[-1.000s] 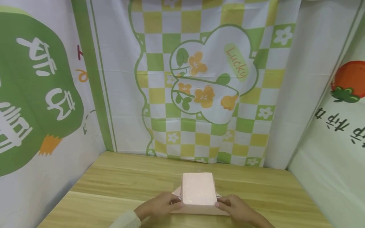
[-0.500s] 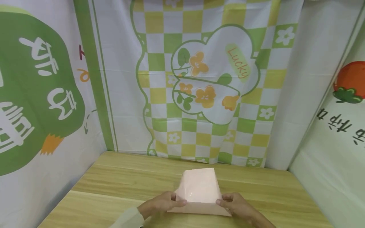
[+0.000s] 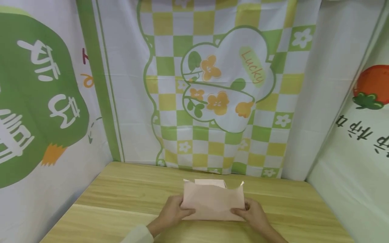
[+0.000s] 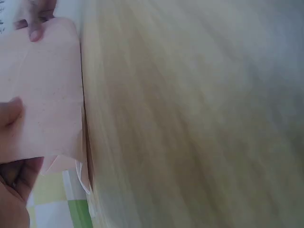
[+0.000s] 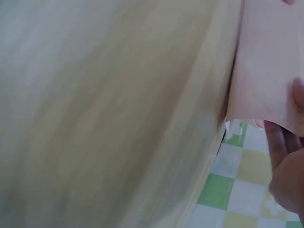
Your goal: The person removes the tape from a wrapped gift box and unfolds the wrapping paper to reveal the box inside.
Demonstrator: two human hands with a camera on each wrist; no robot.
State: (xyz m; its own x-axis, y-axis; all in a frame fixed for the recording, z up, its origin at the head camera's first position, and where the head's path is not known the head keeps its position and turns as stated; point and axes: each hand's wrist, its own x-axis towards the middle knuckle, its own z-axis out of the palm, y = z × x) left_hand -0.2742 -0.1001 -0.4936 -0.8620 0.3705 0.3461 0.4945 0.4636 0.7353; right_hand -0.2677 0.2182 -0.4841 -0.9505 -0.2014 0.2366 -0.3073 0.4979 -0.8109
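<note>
In the head view, a pale pink sheet of paper or thin card [image 3: 212,202] stands raised at the near side of a pink box-like block [image 3: 209,183]. Only the block's top edge shows behind it. My left hand [image 3: 174,211] grips the sheet's left end, thumb on the near face and fingers behind. At the right end, my right hand [image 3: 254,213] holds it the same way. The left wrist view shows the sheet [image 4: 45,95] between the left thumb and fingers. In the right wrist view, fingers of the right hand [image 5: 287,178] reach behind the sheet [image 5: 266,66].
Beneath everything is a wood-grain table [image 3: 136,192]. A green, yellow and white checked cloth [image 3: 218,148] hangs at its back edge. Printed white sheets [image 3: 100,141] stand along the left side, and another printed sheet [image 3: 343,162] along the right.
The pink sheet's near part has risen and now covers most of the block, whose pale face was in sight before. Both hands have moved slightly upward with the sheet's ends.
</note>
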